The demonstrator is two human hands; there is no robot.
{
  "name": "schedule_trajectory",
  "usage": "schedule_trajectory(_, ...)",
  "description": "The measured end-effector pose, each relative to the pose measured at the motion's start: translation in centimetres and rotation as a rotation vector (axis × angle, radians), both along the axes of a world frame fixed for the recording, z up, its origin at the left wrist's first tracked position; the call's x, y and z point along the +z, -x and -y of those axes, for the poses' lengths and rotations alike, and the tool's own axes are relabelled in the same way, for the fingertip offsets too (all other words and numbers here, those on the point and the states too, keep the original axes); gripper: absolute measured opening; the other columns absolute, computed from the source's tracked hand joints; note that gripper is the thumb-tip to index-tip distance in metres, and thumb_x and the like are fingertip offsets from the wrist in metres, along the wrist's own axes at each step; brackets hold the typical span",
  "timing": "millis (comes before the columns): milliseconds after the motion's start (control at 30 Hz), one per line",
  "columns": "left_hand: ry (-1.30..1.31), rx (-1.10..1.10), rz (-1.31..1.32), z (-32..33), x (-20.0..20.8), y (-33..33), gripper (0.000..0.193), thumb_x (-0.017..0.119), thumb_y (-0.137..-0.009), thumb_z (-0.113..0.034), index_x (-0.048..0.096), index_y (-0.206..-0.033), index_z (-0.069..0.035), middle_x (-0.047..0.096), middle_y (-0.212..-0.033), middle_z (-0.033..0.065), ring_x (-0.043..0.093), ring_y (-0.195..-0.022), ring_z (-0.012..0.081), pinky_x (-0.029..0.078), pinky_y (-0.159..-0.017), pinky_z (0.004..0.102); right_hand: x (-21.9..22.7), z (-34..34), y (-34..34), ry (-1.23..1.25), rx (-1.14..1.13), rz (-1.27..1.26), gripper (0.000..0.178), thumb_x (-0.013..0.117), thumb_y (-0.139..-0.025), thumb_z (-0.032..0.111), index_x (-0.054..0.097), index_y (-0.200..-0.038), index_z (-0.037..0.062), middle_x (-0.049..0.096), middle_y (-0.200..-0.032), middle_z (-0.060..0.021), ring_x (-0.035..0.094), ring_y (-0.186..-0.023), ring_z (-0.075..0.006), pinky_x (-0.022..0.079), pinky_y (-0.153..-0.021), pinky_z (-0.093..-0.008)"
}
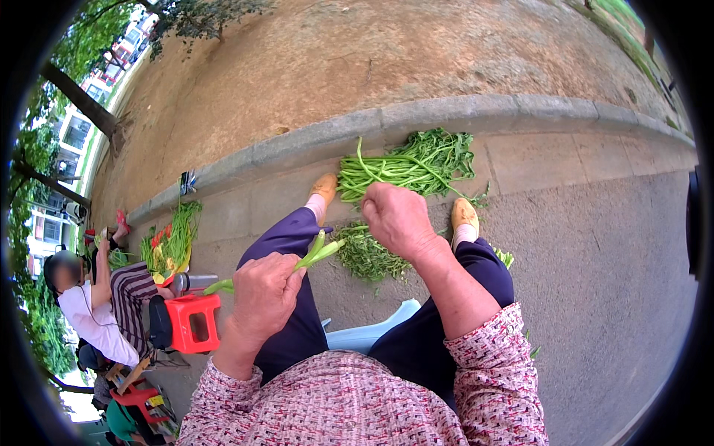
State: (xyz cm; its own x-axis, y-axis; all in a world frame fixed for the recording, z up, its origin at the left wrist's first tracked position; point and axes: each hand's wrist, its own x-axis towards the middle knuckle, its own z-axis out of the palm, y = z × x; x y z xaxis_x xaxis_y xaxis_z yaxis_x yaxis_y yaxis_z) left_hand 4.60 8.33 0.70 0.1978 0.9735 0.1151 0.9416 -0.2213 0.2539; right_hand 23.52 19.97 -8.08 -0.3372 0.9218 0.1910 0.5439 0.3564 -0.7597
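My left hand (264, 293) is closed around a few green vegetable stalks (320, 253). Their pale ends stick out past my thumb, and another length shows on the hand's far left side. My right hand (394, 215) hovers to the right, its fingers curled tight; whatever may be in them is hidden. Beyond it, a pile of long green stalks with leaves (405, 165) lies on the pavement between my feet. Nearer to me sits a heap of loose leaves and trimmings (368, 256), partly behind my right forearm.
A light blue plastic stool (375, 331) is under me. To the left are a red stool (195, 324), a metal flask (195, 282) and another bundle of green stalks (177, 241) by a seated person (97, 305). A stone kerb (327, 134) runs across, with bare earth beyond.
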Motion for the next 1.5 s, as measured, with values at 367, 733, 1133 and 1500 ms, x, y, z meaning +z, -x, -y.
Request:
schedule_trajectory(367,0.086,-0.036,-0.081,0.4,0.0,0.3,0.010,0.065,-0.079,-0.012,0.063,-0.084,-0.004,0.057,-0.068,0.0105,0.057,-0.063,0.0302,0.040,-0.056,0.0399,1.1,0.5,0.3,0.266,0.579,-0.672,0.020,0.057,-0.087,0.003,0.065,-0.106,0.0022,0.060,-0.085,-0.0067,0.055,-0.076,-0.0158,0.045,-0.071,-0.0290)
schedule_trajectory(733,0.217,-0.041,-0.064,0.4,-0.2,0.5,0.011,0.063,-0.080,-0.016,0.062,-0.081,-0.004,0.058,-0.070,0.0117,0.058,-0.065,0.0320,0.043,-0.056,0.0415,0.9,0.9,-0.4,0.256,0.723,-0.407,0.017,0.060,-0.083,0.005,0.068,-0.097,0.0023,0.065,-0.086,-0.0128,0.063,-0.078,-0.0257,0.049,-0.071,-0.0341)
schedule_trajectory(1133,0.361,-0.083,-0.092,0.3,0.2,1.4,0.016,0.061,-0.081,-0.020,0.063,-0.080,-0.004,0.059,-0.071,0.0135,0.059,-0.067,0.0342,0.044,-0.058,0.0435,1.6,1.4,-0.5,0.170,0.745,-0.186,0.012,0.063,-0.077,0.010,0.068,-0.087,0.0035,0.064,-0.079,-0.0105,0.063,-0.077,-0.0300,0.047,-0.067,-0.0382)
schedule_trajectory(1500,0.409,-0.055,-0.071,0.4,0.3,1.0,0.019,0.061,-0.082,-0.021,0.060,-0.076,-0.003,0.059,-0.070,0.0143,0.058,-0.067,0.0361,0.043,-0.058,0.0454,0.1,2.2,1.0,-0.069,0.562,0.042,0.007,0.058,-0.071,0.010,0.060,-0.068,0.0044,0.060,-0.068,-0.0131,0.060,-0.069,-0.0344,0.046,-0.059,-0.0445)
